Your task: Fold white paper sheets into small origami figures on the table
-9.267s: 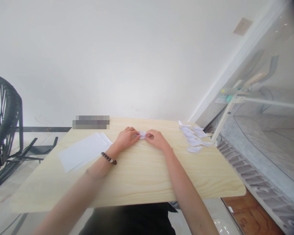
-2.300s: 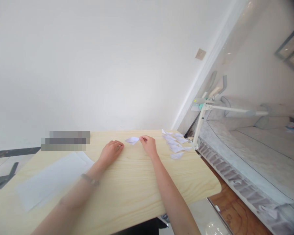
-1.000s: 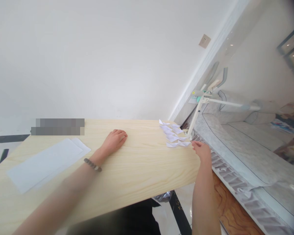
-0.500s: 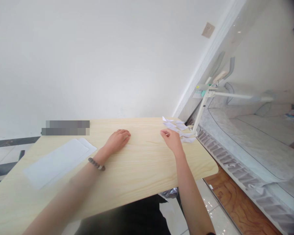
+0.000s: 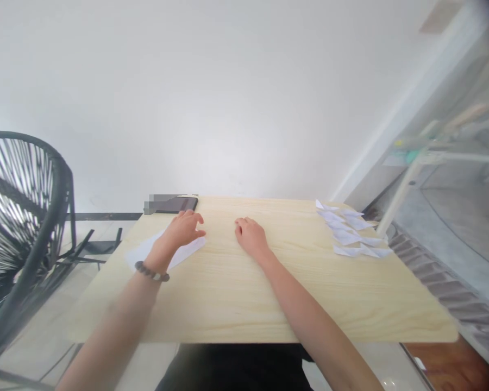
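Note:
My left hand, with a dark bead bracelet on its wrist, hovers over white paper sheets at the left of the table. Its thumb and fingers are apart and hold nothing; hand and wrist cover part of the paper. Near the middle of the wooden table, my right hand is low over the surface with its fingers curled in, and nothing shows in them. Several small folded white paper pieces with pointed ends stand in rows on the table's right side.
A dark flat device, partly blurred out, lies at the back left corner. A white wall rises behind the table. To the left is a dark woven chair. A white metal frame and a grey sofa are at the right.
My view has turned left, bringing the chair into sight. My right hand has moved away from the folded papers to the table's middle. My left hand has gone to the sheets, its fingers spreading.

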A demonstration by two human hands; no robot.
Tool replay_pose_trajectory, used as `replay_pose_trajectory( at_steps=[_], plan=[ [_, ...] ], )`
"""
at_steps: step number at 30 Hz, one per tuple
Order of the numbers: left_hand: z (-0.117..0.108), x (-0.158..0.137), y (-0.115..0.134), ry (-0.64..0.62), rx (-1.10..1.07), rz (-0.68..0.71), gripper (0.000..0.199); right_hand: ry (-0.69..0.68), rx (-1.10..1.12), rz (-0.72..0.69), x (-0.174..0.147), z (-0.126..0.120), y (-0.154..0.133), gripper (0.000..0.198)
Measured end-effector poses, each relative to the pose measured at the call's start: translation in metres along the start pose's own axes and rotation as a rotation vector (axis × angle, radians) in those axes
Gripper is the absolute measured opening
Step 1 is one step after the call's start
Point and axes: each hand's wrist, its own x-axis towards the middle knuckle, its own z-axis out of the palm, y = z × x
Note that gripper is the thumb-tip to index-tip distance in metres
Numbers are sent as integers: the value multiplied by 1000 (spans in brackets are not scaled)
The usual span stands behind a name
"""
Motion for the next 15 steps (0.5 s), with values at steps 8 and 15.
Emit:
replay_pose_trajectory(
  at_steps=[8,15],
  plan=[
    [-16,-20,-43,-265,-13,-294,84,22,114,-53,-8,7,3,25],
    [-19,-19,-56,-230,-57,-362,86,32,148,-58,-8,6,5,24]
  ],
)
